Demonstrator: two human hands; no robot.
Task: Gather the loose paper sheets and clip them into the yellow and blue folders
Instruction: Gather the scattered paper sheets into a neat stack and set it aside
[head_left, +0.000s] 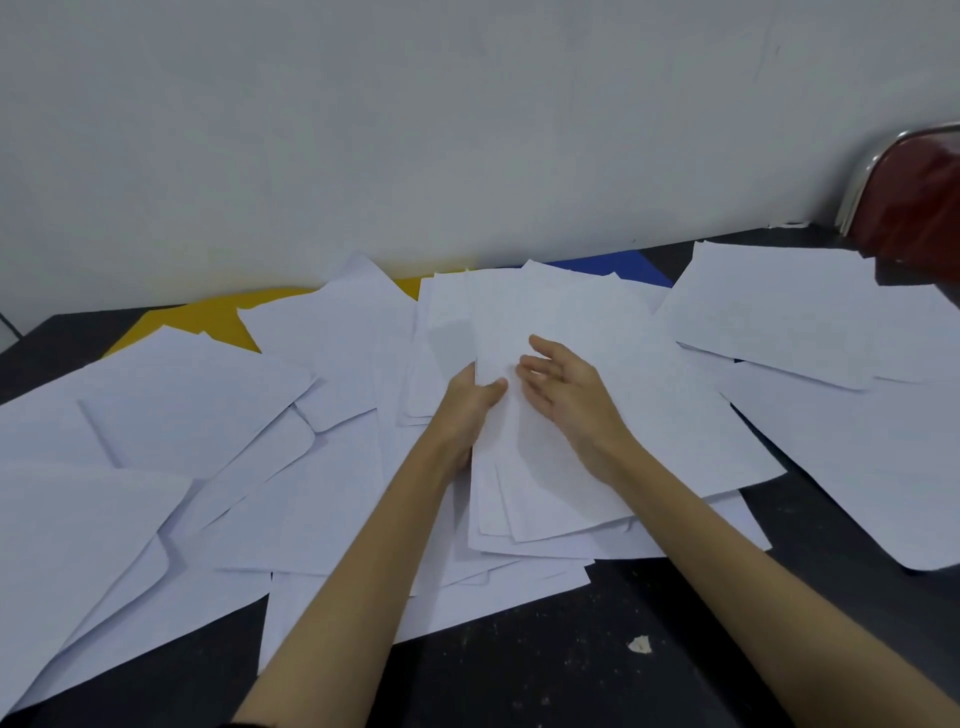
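A: Left hand (467, 400) pinches the stack (524, 467) edge, thumb on top. Right hand (566, 389) lies flat on it, fingers spread, gripping nothing.

B: Folders?

A: Yellow folder (197, 317) and blue folder (623, 265) at the wall, mostly buried under loose sheets (197, 415).

B: Risk?

A: Stack is fanned, uneven; lifted one-handed, lower sheets likely slide out.

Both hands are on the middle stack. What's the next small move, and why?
Probably square up the stack: the left hand pinches its edge, the right hand lies flat on top, and its sheets are fanned out unevenly at the near end. Many loose sheets remain, covering most of the yellow folder and blue folder.
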